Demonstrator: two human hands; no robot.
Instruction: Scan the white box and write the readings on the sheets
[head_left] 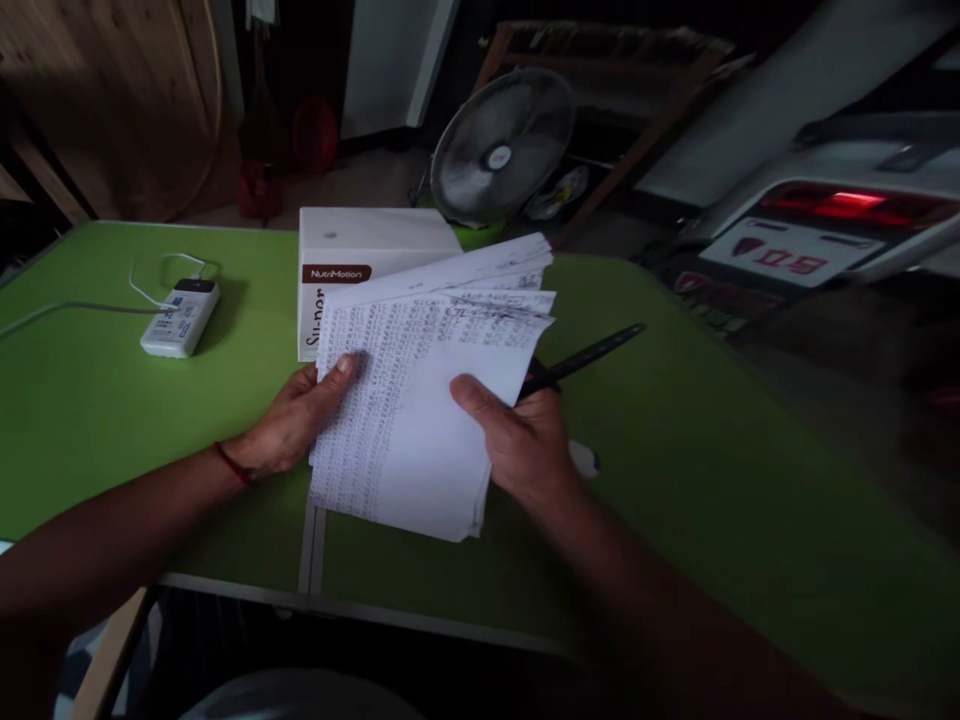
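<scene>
Between my hands is a sheaf of white paper sheets (420, 420), fanned apart at the top and covered in rows of small dark writing. My left hand (304, 410) is closed on its left edge, thumb on the front. The right edge is pinched by my right hand (521, 430), also thumb in front; the fingers behind the paper are hidden. A long, slim black object (592, 358) sticks out beyond my right hand. I cannot tell whether it is held or lies on the table. A white object with a blue end (585, 459) shows partly beside my right wrist.
Behind the sheets, a white box (375, 235) marked NutriMotion stands on the green table (247, 390). A white power bank (181, 318) with cables lies to the left. Past the table are a fan (501, 150) and a vehicle's rear with a red light (847, 205).
</scene>
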